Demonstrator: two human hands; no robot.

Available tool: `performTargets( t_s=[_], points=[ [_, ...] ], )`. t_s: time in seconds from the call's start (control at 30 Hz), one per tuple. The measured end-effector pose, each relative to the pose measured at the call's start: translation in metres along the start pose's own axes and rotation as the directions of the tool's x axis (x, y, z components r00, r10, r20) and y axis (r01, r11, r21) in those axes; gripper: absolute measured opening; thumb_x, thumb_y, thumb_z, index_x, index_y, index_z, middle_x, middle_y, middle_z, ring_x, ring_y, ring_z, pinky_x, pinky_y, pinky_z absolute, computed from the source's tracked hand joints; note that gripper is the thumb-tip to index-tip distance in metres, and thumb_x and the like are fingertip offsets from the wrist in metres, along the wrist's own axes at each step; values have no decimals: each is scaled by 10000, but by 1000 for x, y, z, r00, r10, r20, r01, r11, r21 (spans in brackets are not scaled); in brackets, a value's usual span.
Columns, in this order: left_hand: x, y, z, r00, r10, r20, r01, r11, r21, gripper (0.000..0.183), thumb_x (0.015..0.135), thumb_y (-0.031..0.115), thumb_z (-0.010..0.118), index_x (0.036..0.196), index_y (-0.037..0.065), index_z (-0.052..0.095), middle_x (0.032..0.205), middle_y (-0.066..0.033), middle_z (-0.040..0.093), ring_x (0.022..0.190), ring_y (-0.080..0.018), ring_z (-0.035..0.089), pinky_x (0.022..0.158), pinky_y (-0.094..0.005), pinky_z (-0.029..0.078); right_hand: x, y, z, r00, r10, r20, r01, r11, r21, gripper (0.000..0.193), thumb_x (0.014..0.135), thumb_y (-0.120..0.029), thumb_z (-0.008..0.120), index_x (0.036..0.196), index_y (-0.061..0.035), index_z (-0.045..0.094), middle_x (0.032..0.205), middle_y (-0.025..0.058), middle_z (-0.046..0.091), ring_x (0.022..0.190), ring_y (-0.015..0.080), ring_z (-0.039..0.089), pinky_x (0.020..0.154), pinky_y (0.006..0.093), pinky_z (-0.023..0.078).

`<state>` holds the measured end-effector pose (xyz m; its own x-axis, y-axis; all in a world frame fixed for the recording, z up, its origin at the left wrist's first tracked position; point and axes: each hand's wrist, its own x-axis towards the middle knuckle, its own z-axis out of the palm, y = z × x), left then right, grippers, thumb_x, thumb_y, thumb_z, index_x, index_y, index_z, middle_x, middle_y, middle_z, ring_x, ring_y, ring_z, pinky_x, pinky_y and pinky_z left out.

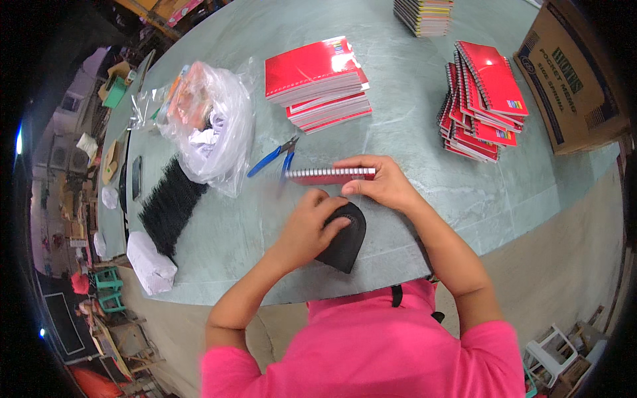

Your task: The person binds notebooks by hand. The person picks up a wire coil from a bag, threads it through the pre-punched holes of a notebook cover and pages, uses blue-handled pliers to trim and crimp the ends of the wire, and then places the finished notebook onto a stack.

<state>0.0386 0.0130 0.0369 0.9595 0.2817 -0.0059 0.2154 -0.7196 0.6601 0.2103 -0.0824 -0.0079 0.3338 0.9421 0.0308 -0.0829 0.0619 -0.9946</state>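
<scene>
My right hand (385,182) grips the right end of a small red spiral notebook (325,178), thumb in front and fingers behind. The notebook's silver wire binding faces up, and its left end is blurred. My left hand (302,229) is curled just below the notebook, beside a black rounded pad (345,242) that its thumb overlaps. What these fingers hold, if anything, is hidden. Blue-handled pliers (269,159) lie at the notebook's left. Loose black binding wires (171,205) form a heap farther left.
A stack of red notebooks without wire (318,76) stands beyond my hands. Bound red notebooks (484,99) pile at the right, beside a cardboard box (570,79). A plastic bag (222,126) sits at the left, a white wrapped bundle (149,262) near the table edge. Yellow-edged pads (423,16) stand far back.
</scene>
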Motion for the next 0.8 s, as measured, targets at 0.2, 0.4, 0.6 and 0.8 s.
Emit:
performTargets(
  t_s=[0.2,0.4,0.6,0.8],
  points=[
    [31,7,-31,901,368,-228,-161,773,614,311,779,179,676,1064,76,609,921,-98,552,887,-289,539,729,-364,420,-3,-5,1,997,-55,-55,65,980,187,241,813,-46,648,1049,3,644,1014,43,654,907,93,579,776,254,475],
    [40,3,-39,986,142,-92,-103,934,342,210,780,156,638,965,63,604,903,-101,570,864,-286,532,735,-388,400,1,17,-5,997,62,-51,-59,997,55,196,823,-88,646,988,17,660,919,54,683,816,85,599,728,249,482],
    [61,7,-12,957,289,-23,-272,922,275,227,784,124,644,985,29,601,868,-141,562,867,-312,539,752,-383,416,-1,19,-1,996,62,-61,-68,992,-104,139,802,-126,670,895,-24,691,740,80,685,684,78,603,645,269,475],
    [70,12,-9,948,301,-100,-293,952,89,223,777,117,652,971,13,613,833,-136,572,813,-291,544,719,-368,428,-1,25,-5,992,8,-124,-47,948,-313,145,783,-128,634,803,14,654,669,146,606,602,148,585,576,309,453]
  ],
)
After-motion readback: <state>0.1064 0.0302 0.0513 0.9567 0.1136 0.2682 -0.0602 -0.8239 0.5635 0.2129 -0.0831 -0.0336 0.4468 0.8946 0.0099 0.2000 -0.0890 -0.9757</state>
